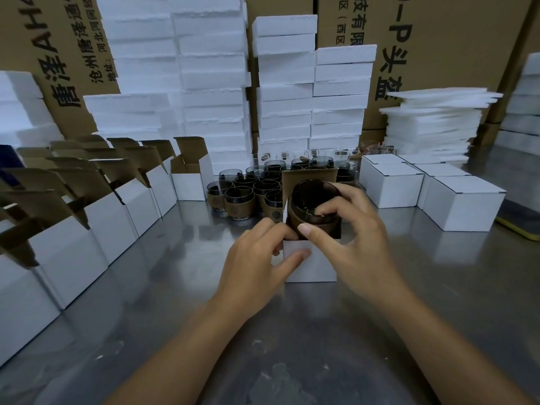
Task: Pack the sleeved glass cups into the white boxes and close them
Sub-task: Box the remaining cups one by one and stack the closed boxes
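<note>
A small white box (317, 266) stands open on the steel table in front of me, its brown lid flap (309, 176) raised behind. A dark glass cup (311, 200) with a brown sleeve sits tilted in the box's mouth, partly inside. My right hand (359, 238) grips the cup, fingers over its rim and thumb on the sleeve. My left hand (263, 258) holds the box's left front corner, with its thumb lying on the white front wall. Several more sleeved cups (248, 194) stand clustered behind the box.
A row of open white boxes (96, 229) runs along the left. Closed white boxes (423, 191) sit at the right. Stacks of white foam blocks (210, 83), foam sheets (432, 124) and brown cartons (438, 39) line the back.
</note>
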